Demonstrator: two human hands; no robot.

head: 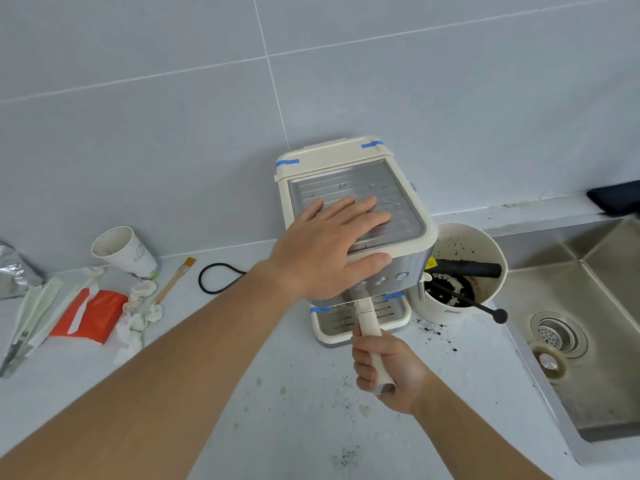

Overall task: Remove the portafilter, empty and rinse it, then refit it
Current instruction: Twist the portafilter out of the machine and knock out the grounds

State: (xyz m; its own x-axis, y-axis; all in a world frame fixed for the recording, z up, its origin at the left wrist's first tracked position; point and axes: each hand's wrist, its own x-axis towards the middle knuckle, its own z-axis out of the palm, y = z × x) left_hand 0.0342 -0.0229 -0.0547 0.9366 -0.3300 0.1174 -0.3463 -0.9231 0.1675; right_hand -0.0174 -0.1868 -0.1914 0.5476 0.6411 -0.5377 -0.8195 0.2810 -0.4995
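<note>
The left hand (329,244) lies flat, fingers straight, on the ribbed steel top of the cream espresso machine (415,233). The right hand (388,365) curls round the portafilter (367,323) by its smooth cream handle, which juts from under the machine's front. A round cream tub (485,244) of dark grounds stands beside it on the speckled bench (294,393).

Both forearms (166,368) are bare, with no sleeves, watch or rings.

No readable text; yellow sticker (430,263) on espresso machine (356,216) side too small to read.
</note>
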